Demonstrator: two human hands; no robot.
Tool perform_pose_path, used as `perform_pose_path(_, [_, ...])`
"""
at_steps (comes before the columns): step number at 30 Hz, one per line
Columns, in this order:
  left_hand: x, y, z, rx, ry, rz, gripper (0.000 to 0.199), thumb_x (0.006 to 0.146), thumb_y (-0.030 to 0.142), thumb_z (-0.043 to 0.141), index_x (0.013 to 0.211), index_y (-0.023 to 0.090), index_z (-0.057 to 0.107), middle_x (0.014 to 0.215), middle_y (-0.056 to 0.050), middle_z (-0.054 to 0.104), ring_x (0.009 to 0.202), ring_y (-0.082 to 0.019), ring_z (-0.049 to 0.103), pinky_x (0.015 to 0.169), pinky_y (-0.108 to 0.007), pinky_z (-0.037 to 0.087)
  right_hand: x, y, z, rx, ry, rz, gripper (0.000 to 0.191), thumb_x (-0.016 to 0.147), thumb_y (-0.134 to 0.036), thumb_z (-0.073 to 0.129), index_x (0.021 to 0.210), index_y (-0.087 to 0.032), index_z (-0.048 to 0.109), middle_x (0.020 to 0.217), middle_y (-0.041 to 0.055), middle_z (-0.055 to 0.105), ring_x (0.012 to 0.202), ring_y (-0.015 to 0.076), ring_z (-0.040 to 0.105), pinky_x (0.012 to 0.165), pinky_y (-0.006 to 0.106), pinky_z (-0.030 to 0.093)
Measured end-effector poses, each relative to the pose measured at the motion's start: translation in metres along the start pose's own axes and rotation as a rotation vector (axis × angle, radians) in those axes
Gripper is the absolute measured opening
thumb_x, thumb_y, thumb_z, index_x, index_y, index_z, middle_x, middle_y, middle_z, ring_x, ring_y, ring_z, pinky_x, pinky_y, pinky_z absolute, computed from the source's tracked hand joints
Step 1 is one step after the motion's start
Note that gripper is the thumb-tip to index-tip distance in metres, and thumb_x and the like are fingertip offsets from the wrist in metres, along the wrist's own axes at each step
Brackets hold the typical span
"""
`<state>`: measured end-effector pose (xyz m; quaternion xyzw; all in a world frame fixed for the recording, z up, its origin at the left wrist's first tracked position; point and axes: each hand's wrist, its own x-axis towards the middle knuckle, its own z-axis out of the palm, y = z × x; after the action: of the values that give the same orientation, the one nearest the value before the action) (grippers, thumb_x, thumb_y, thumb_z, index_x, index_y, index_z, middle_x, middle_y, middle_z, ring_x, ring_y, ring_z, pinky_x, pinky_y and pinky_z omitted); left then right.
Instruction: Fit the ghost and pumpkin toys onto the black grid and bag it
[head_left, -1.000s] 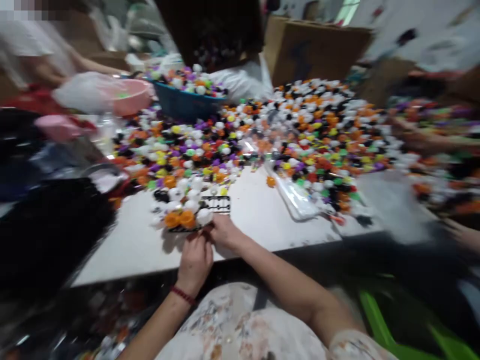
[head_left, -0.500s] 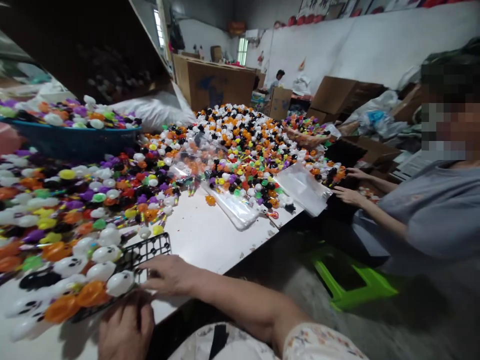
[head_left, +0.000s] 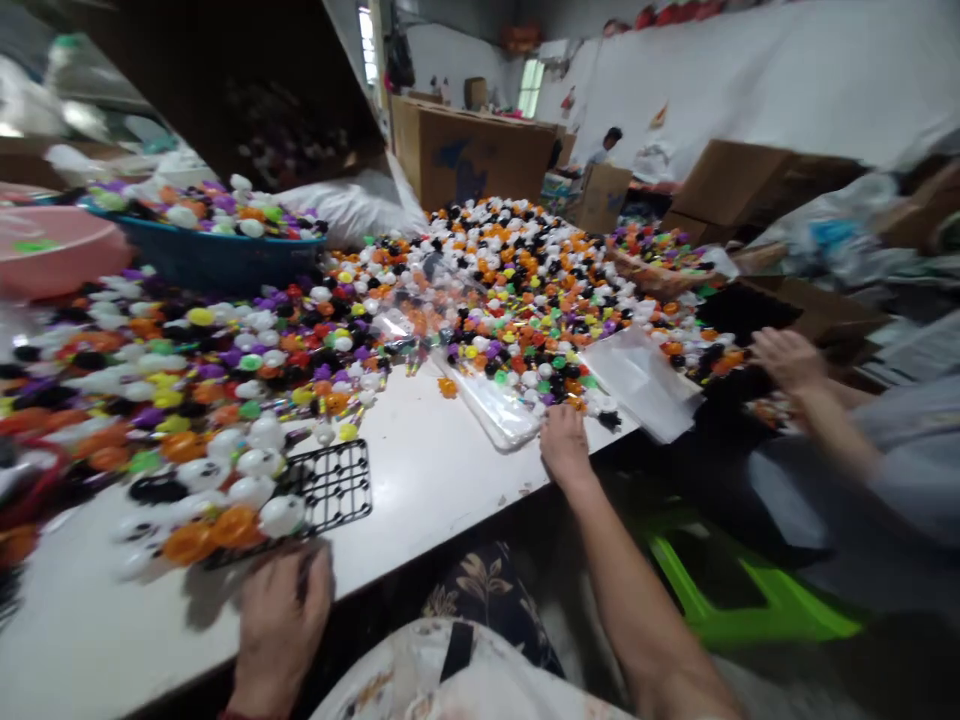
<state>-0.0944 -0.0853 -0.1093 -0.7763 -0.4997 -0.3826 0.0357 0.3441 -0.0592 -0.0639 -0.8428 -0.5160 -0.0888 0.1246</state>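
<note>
My left hand (head_left: 283, 615) lies at the near edge of a black plastic grid rack (head_left: 335, 483), its fingers curled against that edge. Across the rack's left part sit white ghost-faced pieces (head_left: 281, 515) and orange pumpkin pieces (head_left: 237, 527); the right part is bare grid. My right hand (head_left: 564, 445) is down at the table's front edge, fingers bent and pressed together. It is just right of a stack of clear plastic bags (head_left: 496, 408). What lies under its fingertips is hidden.
A large heap of small coloured figures (head_left: 517, 260) covers the back of the table (head_left: 420, 450). A blue basin (head_left: 217, 262) and a pink basin (head_left: 60, 255) stand left. More bags (head_left: 645, 385) lie right, near a co-worker's hand (head_left: 787, 360). A green stool (head_left: 750, 590) stands below.
My right hand has left the rack and moved right to the table edge by the bags. My left hand stays at the rack. The view has shifted, and the co-worker's hand is raised.
</note>
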Motion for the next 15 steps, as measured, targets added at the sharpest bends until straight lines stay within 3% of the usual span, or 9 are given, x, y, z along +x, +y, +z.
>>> perform_pose_path(4, [0.002, 0.017, -0.012, -0.004, -0.054, -0.03, 0.008, 0.09, 0.02, 0.056, 0.093, 0.016, 0.062, 0.096, -0.01, 0.065, 0.094, -0.022, 0.061, 0.088, -0.037, 0.05, 0.002, 0.001, -0.004, -0.056, -0.004, -0.047, 0.044, 0.088, -0.019, 0.05, 0.131, -0.011, 0.054, 0.115, 0.0193, 0.056, 0.109, 0.0334, 0.047, 0.091, 0.045, 0.039])
perform_pose_path(8, [0.001, 0.026, -0.03, -0.109, -0.07, -0.106, 0.01, 0.091, 0.015, 0.054, 0.099, 0.017, 0.06, 0.098, -0.008, 0.063, 0.098, -0.019, 0.061, 0.088, -0.034, 0.053, 0.008, -0.002, -0.008, -0.047, -0.127, 0.017, 0.039, 0.09, -0.026, 0.048, 0.123, -0.01, 0.062, 0.114, 0.0232, 0.052, 0.098, 0.0321, 0.055, 0.073, 0.04, 0.041])
perform_pose_path(11, [0.007, 0.033, -0.054, -0.12, 0.017, -0.113, 0.017, 0.089, 0.011, 0.057, 0.105, 0.017, 0.059, 0.103, -0.008, 0.062, 0.102, -0.018, 0.06, 0.091, -0.035, 0.053, 0.006, -0.017, -0.013, -0.042, -0.094, 0.073, 0.038, 0.093, -0.029, 0.042, 0.119, -0.01, 0.065, 0.115, 0.0241, 0.05, 0.095, 0.0315, 0.059, 0.067, 0.039, 0.04])
perform_pose_path(15, [0.03, 0.037, -0.085, -0.019, 0.148, -0.036, 0.035, 0.084, 0.008, 0.063, 0.118, 0.016, 0.057, 0.111, -0.011, 0.062, 0.108, -0.022, 0.059, 0.096, -0.041, 0.051, 0.003, -0.037, -0.016, -0.069, -0.094, 0.008, 0.037, 0.092, -0.023, 0.042, 0.118, -0.009, 0.063, 0.12, 0.0235, 0.049, 0.085, 0.0278, 0.062, 0.063, 0.036, 0.038])
